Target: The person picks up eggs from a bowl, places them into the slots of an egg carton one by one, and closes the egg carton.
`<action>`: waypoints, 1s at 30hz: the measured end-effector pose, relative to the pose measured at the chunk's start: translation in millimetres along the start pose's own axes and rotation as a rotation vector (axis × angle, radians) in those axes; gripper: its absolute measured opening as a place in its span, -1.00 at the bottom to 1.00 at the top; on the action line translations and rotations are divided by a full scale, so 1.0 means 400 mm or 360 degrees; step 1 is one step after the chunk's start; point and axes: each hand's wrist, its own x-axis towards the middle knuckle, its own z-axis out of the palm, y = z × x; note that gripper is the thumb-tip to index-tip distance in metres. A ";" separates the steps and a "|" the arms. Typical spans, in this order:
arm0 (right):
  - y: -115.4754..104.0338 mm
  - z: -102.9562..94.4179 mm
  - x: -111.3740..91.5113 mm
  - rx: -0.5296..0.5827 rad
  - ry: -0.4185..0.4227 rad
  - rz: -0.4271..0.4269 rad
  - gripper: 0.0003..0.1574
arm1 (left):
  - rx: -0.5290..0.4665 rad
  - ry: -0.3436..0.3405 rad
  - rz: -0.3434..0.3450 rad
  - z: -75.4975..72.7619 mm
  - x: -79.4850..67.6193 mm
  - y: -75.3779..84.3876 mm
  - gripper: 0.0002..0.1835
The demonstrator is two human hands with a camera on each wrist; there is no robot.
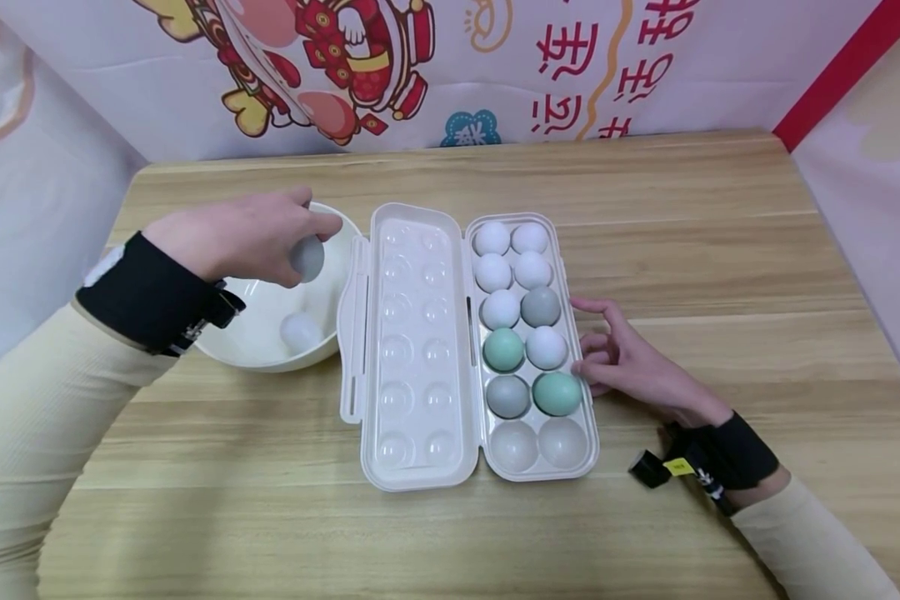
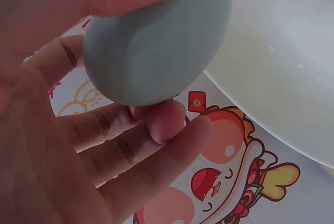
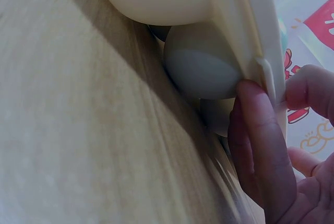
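Note:
My left hand (image 1: 243, 237) pinches a grey egg (image 1: 307, 258) above a white bowl (image 1: 258, 354); the left wrist view shows the thumb across the pale blue-grey egg (image 2: 162, 41) and fingertips beneath it. Inside the bowl lies a white egg (image 1: 301, 333). An egg box (image 1: 521, 429) lies unfolded, its dimpled lid (image 1: 416, 329) to the left. White, grey and green eggs fill its rows down to the nearest two cups, which show bare bottoms. At the box's right side my right hand (image 1: 633, 358) grips the rim, with fingers against the underside in the right wrist view.
The box and bowl stand on a wooden table (image 1: 682, 250), the bowl close to the lid's hinged flap (image 1: 354, 333). Behind the table's far edge hangs a printed white cloth (image 1: 487, 75) with red lettering and cartoon figures.

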 end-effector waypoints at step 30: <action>0.001 0.000 -0.002 0.0059 -0.0023 0.0004 -0.04 | 0.0218 0.0203 0.0119 -0.050 0.007 0.065 -0.51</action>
